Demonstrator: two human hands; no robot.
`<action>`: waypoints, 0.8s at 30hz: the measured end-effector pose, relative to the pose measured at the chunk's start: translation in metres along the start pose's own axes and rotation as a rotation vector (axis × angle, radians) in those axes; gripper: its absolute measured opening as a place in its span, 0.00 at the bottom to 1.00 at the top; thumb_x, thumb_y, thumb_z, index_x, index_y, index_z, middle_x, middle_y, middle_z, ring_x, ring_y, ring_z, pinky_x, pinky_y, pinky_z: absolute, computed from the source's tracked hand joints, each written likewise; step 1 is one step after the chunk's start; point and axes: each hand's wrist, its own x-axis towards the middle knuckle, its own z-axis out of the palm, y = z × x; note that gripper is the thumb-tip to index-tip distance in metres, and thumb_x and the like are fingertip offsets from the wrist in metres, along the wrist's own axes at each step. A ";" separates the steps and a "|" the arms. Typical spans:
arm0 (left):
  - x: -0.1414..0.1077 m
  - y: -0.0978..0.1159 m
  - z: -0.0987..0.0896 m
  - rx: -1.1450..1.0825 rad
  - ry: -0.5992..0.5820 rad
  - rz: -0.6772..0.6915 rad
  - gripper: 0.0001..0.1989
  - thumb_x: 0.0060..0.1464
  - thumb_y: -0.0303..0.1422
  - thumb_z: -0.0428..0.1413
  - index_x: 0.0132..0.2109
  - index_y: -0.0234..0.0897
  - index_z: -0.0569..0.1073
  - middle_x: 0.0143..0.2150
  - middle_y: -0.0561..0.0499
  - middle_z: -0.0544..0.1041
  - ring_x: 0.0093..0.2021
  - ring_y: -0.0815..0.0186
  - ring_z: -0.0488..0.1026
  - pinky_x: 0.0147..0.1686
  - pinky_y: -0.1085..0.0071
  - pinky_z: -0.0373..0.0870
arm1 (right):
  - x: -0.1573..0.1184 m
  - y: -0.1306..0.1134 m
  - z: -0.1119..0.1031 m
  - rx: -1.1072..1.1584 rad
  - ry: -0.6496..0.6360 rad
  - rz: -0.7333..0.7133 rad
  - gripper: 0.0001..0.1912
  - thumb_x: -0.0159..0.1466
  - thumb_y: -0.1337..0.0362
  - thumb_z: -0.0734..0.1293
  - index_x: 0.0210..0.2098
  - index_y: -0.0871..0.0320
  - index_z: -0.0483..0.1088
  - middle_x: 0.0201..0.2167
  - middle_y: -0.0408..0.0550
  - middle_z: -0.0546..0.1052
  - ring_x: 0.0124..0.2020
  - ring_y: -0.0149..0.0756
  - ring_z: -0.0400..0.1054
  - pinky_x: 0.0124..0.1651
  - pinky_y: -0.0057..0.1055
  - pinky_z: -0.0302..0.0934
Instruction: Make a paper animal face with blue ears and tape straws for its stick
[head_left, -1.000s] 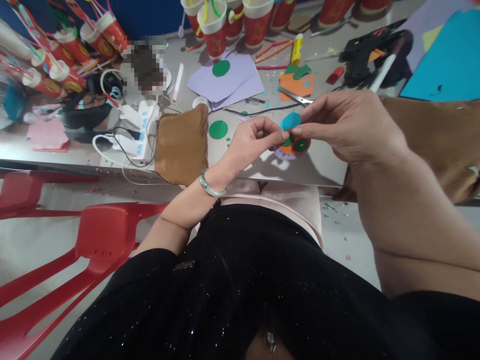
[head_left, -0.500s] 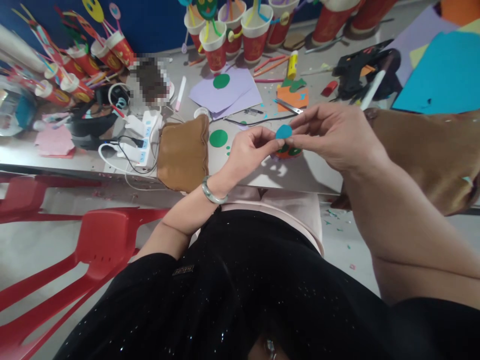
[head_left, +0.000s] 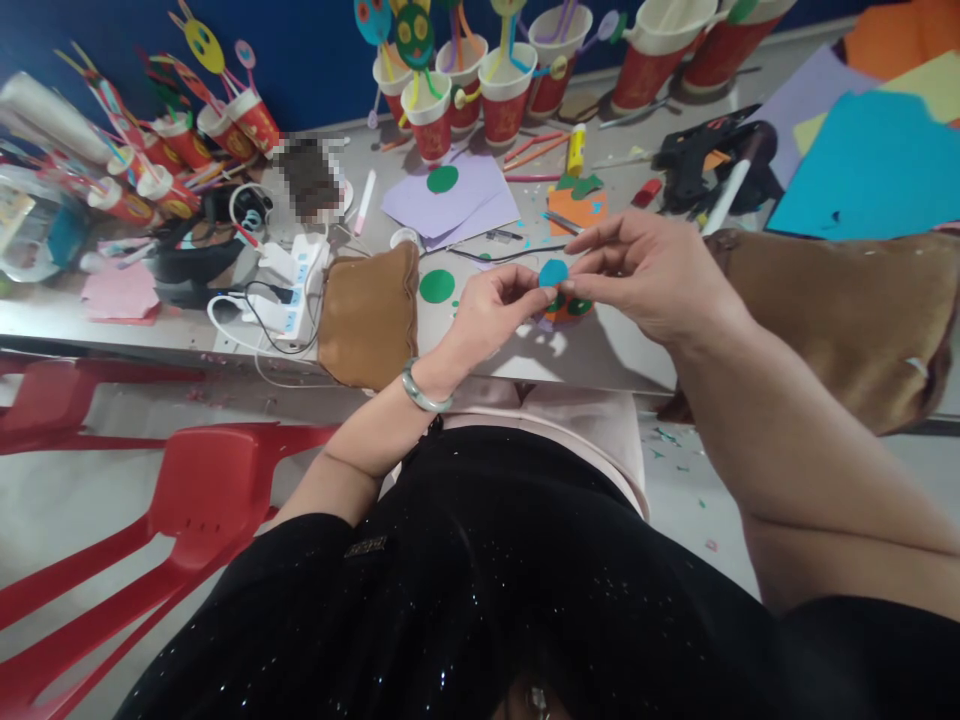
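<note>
A small blue paper disc [head_left: 553, 272] is pinched between my two hands above the table. My left hand [head_left: 495, 305] grips its lower left edge with thumb and finger. On the right side, the thumb and forefinger of my right hand [head_left: 649, 275] close on the disc. Just beneath the fingers lies an orange piece with green rings [head_left: 576, 308], partly covered. A green circle [head_left: 437, 286] rests to the left of my left hand. Scissors [head_left: 562, 222] lie on orange paper [head_left: 581, 207] beyond the hands.
Purple sheets [head_left: 457, 208], a glue stick [head_left: 576, 150] and paper cups [head_left: 506, 95] stand or lie behind. Brown cushions [head_left: 367, 315] flank the work area, with a power strip [head_left: 306, 285] at the left. Blue paper [head_left: 862, 165] and a glue gun [head_left: 690, 150] are at the right.
Both hands and the blue disc have shifted slightly left and down in the view. The camera view has also moved a little. The disc is still pinched.
</note>
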 end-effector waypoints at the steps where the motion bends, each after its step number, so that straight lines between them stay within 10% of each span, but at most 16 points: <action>1: 0.000 -0.001 -0.001 0.006 0.011 0.010 0.14 0.53 0.29 0.73 0.28 0.37 0.75 0.24 0.58 0.75 0.25 0.75 0.69 0.28 0.74 0.64 | 0.001 -0.001 -0.002 0.000 0.007 -0.007 0.14 0.54 0.72 0.80 0.38 0.55 0.78 0.26 0.41 0.82 0.29 0.33 0.76 0.37 0.33 0.71; 7: -0.009 -0.002 -0.008 -0.036 0.107 -0.011 0.10 0.59 0.26 0.64 0.30 0.38 0.73 0.26 0.59 0.73 0.28 0.76 0.69 0.32 0.76 0.68 | 0.029 0.008 -0.038 -0.312 0.168 -0.079 0.05 0.61 0.69 0.79 0.38 0.58 0.83 0.29 0.45 0.83 0.31 0.32 0.71 0.46 0.40 0.70; 11: -0.016 -0.001 -0.009 -0.129 0.153 -0.094 0.09 0.59 0.25 0.62 0.32 0.39 0.71 0.28 0.59 0.71 0.27 0.76 0.67 0.29 0.77 0.67 | 0.065 0.032 -0.059 -0.575 0.044 -0.046 0.06 0.58 0.72 0.80 0.30 0.57 0.82 0.23 0.43 0.78 0.29 0.31 0.68 0.45 0.37 0.66; 24: -0.031 -0.025 -0.003 -0.248 0.126 -0.358 0.08 0.61 0.34 0.60 0.40 0.41 0.67 0.30 0.56 0.77 0.30 0.69 0.79 0.28 0.74 0.77 | 0.122 0.086 -0.041 -0.634 -0.224 -0.060 0.18 0.44 0.81 0.84 0.21 0.55 0.78 0.17 0.37 0.71 0.30 0.31 0.69 0.36 0.29 0.62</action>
